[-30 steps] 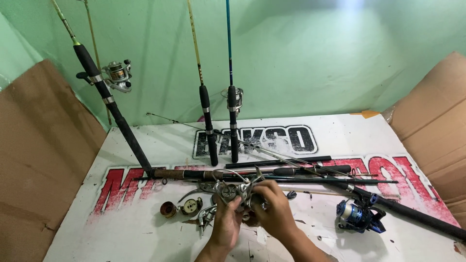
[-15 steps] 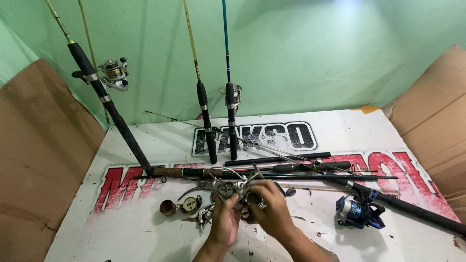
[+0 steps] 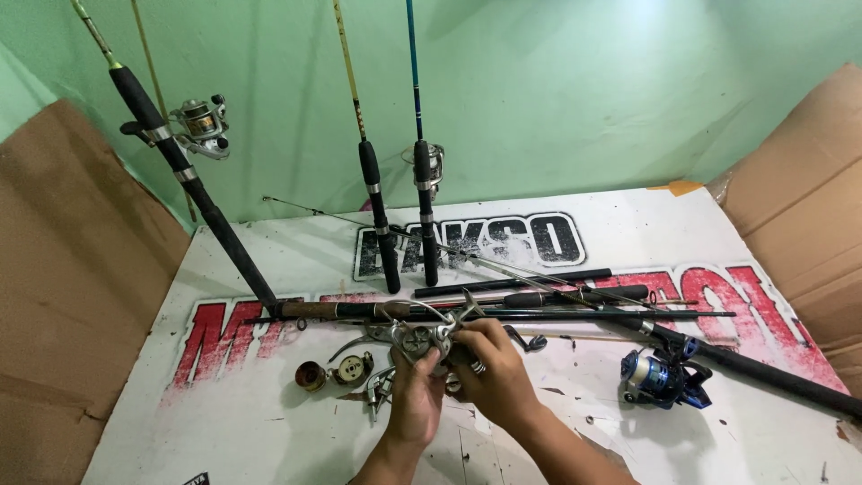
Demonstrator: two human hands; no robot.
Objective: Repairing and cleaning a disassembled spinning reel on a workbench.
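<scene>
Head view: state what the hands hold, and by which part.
Both hands hold a grey fishing reel: left hand grips its underside, right hand its right side.

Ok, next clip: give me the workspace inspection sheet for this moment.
Surface: white printed board, scuffed.
Job's things: grey spinning reel, held over the board by both hands.
Clutter: loose reel parts left of the hands; blue reel on a dark rod at right; several rods lying flat.
Hands: left hand and right hand both grip the reel.
Cables: nothing seen.
Surroundings: green wall with upright rods leaning on it; cardboard at both sides.
</scene>
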